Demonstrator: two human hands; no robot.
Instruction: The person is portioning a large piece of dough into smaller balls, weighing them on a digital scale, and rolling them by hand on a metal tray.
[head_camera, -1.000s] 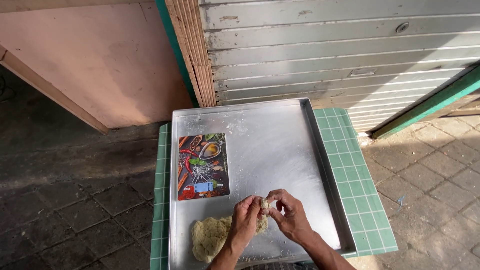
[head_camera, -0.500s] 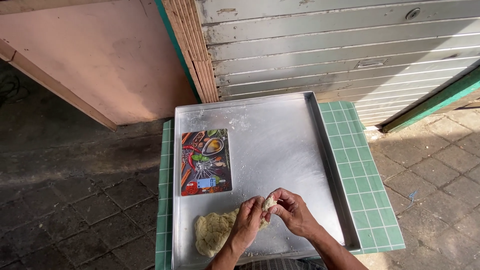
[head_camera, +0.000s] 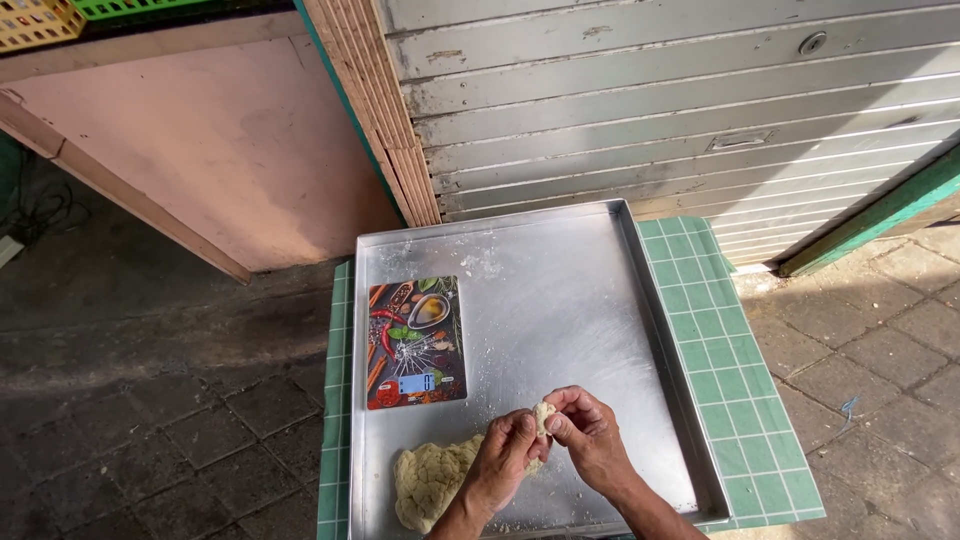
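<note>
Pinching small dough piece (head_camera: 543, 413) between fingertips – left hand (head_camera: 503, 462) and right hand (head_camera: 590, 436) both closed on it, just above metal tray (head_camera: 560, 300). Larger dough lump (head_camera: 430, 483) on tray near left hand – kitchen scale (head_camera: 415, 343) beyond, green-tiled counter (head_camera: 730, 340) beneath.

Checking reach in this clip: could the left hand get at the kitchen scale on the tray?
Probably yes. The left hand pinches a small dough piece, but bare tray lies between it and the scale.
</note>
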